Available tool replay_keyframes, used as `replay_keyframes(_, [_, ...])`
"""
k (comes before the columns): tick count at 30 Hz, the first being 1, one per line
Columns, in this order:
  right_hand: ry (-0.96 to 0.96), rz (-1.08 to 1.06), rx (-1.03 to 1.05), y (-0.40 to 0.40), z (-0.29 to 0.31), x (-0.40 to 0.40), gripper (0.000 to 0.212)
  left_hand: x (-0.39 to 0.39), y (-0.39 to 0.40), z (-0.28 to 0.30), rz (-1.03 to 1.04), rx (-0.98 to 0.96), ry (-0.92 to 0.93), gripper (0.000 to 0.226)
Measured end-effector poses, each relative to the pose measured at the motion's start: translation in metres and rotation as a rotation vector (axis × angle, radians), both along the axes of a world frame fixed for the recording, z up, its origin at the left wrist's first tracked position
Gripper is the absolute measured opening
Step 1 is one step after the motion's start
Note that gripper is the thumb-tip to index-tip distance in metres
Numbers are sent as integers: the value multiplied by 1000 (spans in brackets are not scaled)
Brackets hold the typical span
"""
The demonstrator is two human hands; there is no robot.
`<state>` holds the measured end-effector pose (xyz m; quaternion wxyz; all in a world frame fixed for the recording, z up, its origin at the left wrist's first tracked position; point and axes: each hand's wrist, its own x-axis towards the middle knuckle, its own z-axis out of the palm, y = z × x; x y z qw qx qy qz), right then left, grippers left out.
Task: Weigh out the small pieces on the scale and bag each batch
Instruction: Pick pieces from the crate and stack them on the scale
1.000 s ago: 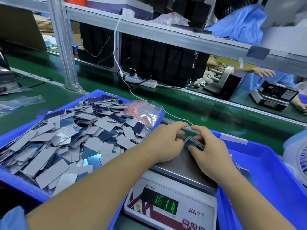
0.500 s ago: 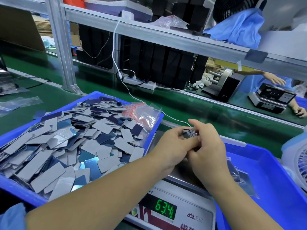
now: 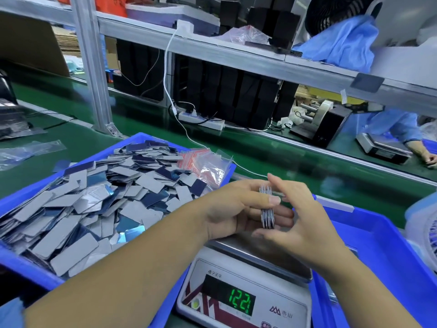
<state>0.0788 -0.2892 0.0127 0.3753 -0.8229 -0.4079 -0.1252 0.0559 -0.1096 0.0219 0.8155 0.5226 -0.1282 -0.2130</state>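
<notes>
The lower corner of the scale (image 3: 246,290) is cut off by the frame's bottom edge, and its green digits, which look like 122, are blurred at the last place. Both hands meet above the steel pan. The left hand (image 3: 233,207) grips a stack of small pieces (image 3: 267,209) held on edge, thumb across its near side and fingers curled behind. The right hand (image 3: 300,218) lies against the far side of the stack with its fingers fairly straight; whether it presses or merely touches cannot be told, since the stack hides its fingertips.

At the table's left stands a blue bin (image 3: 132,140) heaped with loose grey and dark blue pieces (image 3: 78,204), its near wall cut off at the bottom. A bundle of clear zip bags (image 3: 208,166) with red strips rests on the heap at the bin's far right corner. A second blue bin (image 3: 383,235) stands at the right, its inside mostly hidden by the right forearm.
</notes>
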Motion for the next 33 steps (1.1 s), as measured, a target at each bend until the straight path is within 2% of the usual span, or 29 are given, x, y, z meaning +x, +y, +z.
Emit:
replay_keyframes(2, [-38, 1, -18, 0, 2, 0, 96, -1, 1, -1, -29, 11, 15, 47])
replay_keyframes(7, [-65, 6, -49, 2, 5, -5, 83, -1, 2, -2, -67, 46, 51, 47])
replay_keyframes(11, [-56, -5, -21, 4, 5, -6, 78, -3, 2, 0, -59, 44, 34, 43])
replay_keyframes(14, [-49, 3, 21, 4, 2, -4, 75, -2, 2, 1, -45, 42, 16, 50])
replay_keyframes(17, [-14, 0, 97, 4, -1, -3, 72, -3, 0, 1, -23, 36, 10, 57])
replay_keyframes(21, [-77, -24, 108, 4, -1, -2, 73, -2, -1, 0, 10, 32, -9, 52])
replay_keyframes(28, [-57, 6, 126, 9, -4, -3, 69, 0, 0, -3, 58, 54, -35, 51])
replay_keyframes(33, [-97, 29, 103, 6, -1, -3, 73, 0, 1, -2, 12, 27, 9, 64])
